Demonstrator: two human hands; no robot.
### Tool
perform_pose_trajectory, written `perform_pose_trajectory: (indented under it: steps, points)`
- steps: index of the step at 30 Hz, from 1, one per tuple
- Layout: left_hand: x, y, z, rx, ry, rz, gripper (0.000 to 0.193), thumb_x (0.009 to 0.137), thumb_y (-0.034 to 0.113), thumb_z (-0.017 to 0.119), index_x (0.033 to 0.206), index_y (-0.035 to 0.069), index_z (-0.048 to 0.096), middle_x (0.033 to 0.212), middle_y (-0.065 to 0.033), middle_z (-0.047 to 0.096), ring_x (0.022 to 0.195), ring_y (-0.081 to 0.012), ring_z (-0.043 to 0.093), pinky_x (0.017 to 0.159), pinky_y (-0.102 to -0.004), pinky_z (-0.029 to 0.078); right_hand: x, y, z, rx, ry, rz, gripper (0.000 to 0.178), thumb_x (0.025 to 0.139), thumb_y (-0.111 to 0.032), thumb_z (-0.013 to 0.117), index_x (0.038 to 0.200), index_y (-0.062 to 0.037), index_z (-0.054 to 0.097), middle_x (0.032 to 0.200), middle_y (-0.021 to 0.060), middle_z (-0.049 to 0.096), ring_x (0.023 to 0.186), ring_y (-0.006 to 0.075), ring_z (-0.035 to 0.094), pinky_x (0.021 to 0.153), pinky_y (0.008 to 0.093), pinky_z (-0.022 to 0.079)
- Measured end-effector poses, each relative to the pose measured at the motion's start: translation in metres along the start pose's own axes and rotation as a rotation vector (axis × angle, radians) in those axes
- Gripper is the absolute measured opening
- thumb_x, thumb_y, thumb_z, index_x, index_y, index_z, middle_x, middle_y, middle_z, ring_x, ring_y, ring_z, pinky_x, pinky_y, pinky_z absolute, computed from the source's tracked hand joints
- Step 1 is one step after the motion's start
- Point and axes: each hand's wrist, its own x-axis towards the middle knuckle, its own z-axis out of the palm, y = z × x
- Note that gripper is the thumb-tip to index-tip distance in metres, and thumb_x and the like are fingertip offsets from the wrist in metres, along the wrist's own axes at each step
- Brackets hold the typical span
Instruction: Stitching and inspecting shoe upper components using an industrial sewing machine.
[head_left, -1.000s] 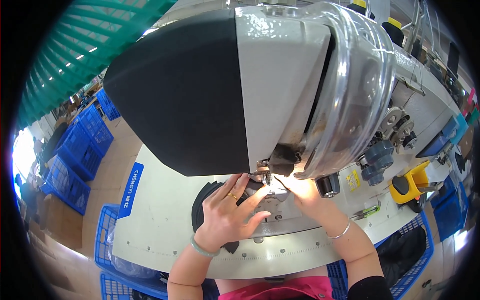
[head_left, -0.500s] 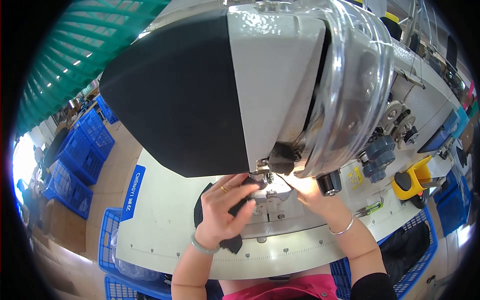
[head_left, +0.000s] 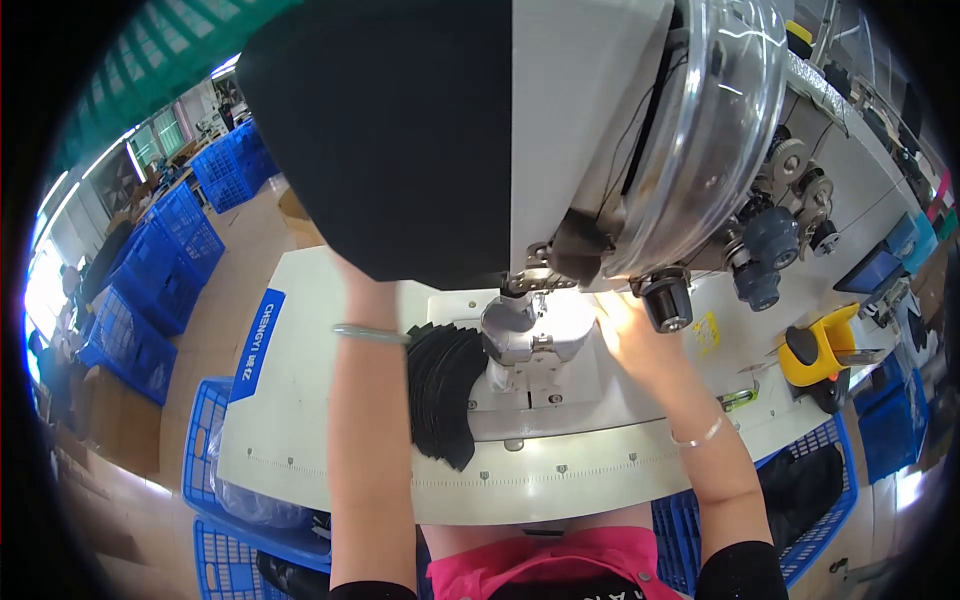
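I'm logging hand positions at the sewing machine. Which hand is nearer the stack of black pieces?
Left. Its forearm passes right beside the stack of black pieces, the hand itself hidden behind the machine head. The right hand is across the needle post.

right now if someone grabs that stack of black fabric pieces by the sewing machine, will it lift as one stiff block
Probably not. The black fabric stack fans into thin layered edges, so it would likely flop and slide apart. It looks light, and a push would probably shear it across the smooth white table.
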Motion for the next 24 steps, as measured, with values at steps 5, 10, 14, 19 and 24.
perform_pose_trajectory:
  steps: [5, 10, 14, 19, 24]
  points:
    - [-0.049, 0.168, 0.12, 1.777, 0.075, 0.784, 0.011, 0.088, 0.006, 0.059, 0.095, 0.002, 0.067, 0.092, -0.0099, 0.065, 0.083, -0.0221, 0.063, 0.075, -0.03, 0.048, -0.011, -0.099, -0.08, 0.079, 0.263, -0.529, 0.034, 0.064, -0.001, 0.065, 0.098, -0.0035, 0.067, 0.098, 0.0091, 0.06, 0.09, 0.0289, 0.055, 0.076, 0.0366, 0.044]
    - [-0.129, 0.197, 0.192, 2.166, -0.349, 0.378, 0.009, 0.077, 0.007, 0.065, 0.084, 0.002, 0.066, 0.084, -0.0127, 0.064, 0.076, -0.0277, 0.063, 0.069, -0.0328, 0.047, 0.013, -0.168, -0.086, 0.698, 0.168, -0.3, 0.046, 0.078, -0.005, 0.063, 0.123, -0.0018, 0.054, 0.097, 0.0129, 0.063, 0.087, 0.0348, 0.059, 0.085, 0.0391, 0.046]
    - [-0.151, 0.193, 0.183, 1.869, -0.414, 0.242, 0.011, 0.074, 0.011, 0.068, 0.074, 0.001, 0.064, 0.067, -0.0127, 0.062, 0.062, -0.0271, 0.06, 0.057, -0.0318, 0.044, 0.014, -0.147, -0.078, 1.196, -0.512, -0.125, 0.034, 0.085, -0.014, 0.061, 0.116, -0.0007, 0.057, 0.096, 0.0168, 0.064, 0.089, 0.0248, 0.063, 0.083, 0.0327, 0.047]
    - [-0.141, 0.176, 0.151, 1.169, -0.705, -0.431, 0.02, 0.085, 0.012, 0.067, 0.072, -0.003, 0.06, 0.053, -0.0067, 0.053, 0.048, -0.0167, 0.048, 0.047, -0.0266, 0.037, -0.007, -0.109, -0.063, 1.461, -0.8, 0.059, 0.027, 0.087, -0.019, 0.065, 0.098, 0.0049, 0.064, 0.08, 0.0045, 0.066, 0.075, 0.0101, 0.058, 0.069, 0.0253, 0.047]
    - [-0.161, 0.132, 0.121, 0.575, -0.541, -0.733, 0.025, 0.092, 0.018, 0.061, 0.084, -0.006, 0.066, 0.062, 0.0048, 0.056, 0.06, -0.0006, 0.045, 0.05, -0.0218, 0.036, -0.027, -0.086, -0.05, 1.525, -0.671, 0.025, 0.032, 0.088, -0.024, 0.066, 0.098, 0.0065, 0.064, 0.079, 0.0019, 0.064, 0.073, 0.007, 0.053, 0.065, 0.0228, 0.045]
